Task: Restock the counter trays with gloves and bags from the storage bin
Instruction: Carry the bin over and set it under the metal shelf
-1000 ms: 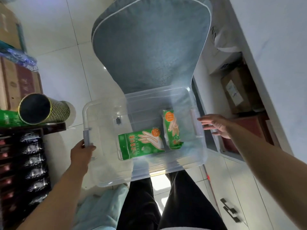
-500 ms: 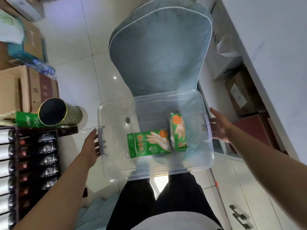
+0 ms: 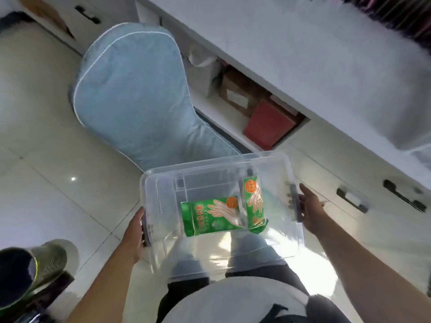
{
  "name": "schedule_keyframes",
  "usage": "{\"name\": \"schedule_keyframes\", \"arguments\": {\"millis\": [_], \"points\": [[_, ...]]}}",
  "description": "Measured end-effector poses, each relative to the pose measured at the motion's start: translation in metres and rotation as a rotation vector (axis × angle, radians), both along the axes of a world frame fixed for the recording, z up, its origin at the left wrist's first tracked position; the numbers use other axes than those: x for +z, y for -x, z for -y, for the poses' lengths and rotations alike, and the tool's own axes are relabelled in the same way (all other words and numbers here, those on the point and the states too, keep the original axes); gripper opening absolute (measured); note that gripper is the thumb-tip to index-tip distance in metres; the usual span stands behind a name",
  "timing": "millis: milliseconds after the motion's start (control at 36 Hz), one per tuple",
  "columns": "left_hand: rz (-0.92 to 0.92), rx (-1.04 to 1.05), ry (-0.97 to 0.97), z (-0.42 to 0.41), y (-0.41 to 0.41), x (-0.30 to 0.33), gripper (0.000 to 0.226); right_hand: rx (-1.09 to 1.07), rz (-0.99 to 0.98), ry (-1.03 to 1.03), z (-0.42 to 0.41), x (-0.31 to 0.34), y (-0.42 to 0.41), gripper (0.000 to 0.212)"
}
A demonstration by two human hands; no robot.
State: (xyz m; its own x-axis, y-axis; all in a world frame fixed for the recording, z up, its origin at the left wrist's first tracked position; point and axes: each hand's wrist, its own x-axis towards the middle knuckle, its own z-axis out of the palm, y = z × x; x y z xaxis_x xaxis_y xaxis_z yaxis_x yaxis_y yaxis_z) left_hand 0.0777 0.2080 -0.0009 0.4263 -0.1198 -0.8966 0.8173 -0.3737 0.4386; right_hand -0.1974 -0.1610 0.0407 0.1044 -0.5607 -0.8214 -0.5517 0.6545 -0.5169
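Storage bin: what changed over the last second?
Both hands closed in on the storage bin: left hand and right hand now grip its end handles, and it has swung toward the white counter. Both green glove packs remain inside.

Clear plastic storage bin held in front of the person's torso, above the tiled floor. Left hand on the bin's left end handle, right hand on the right end handle. Inside the bin: flat green glove packet near the middle, lying on the bottom; second green glove packet just right of it, apparently standing on edge, the two touching or nearly so. Pale blue padded cushion beyond the bin, to the upper left. White counter along the right. Under it an open shelf with a brown cardboard box and a red box to its right. Mesh-sided cylinder at lower left.
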Motion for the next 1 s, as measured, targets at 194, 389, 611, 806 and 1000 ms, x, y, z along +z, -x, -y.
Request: {"name": "schedule_keyframes", "arguments": {"millis": [194,389,611,806,1000], "points": [[0.004,-0.338,0.119,0.087,0.023,0.017,0.038,-0.254,-0.018,0.088,-0.038,0.034,0.136,0.054],[0.105,-0.719,0.179,0.186,0.101,0.046,0.040,-0.605,-0.053,0.174,-0.106,0.033,0.276,0.051],[0.193,-1.150,0.096,0.293,0.267,0.060,0.052,-0.977,-0.025,0.162,-0.158,0.026,0.434,0.054],[0.219,-1.386,0.044,0.389,0.414,0.070,0.039,-1.162,0.012,0.135,-0.170,0.030,0.546,0.074],[0.111,-1.571,-0.102,0.420,0.539,0.066,0.043,-1.171,-0.125,0.235,-0.139,0.069,0.655,0.056]]}}
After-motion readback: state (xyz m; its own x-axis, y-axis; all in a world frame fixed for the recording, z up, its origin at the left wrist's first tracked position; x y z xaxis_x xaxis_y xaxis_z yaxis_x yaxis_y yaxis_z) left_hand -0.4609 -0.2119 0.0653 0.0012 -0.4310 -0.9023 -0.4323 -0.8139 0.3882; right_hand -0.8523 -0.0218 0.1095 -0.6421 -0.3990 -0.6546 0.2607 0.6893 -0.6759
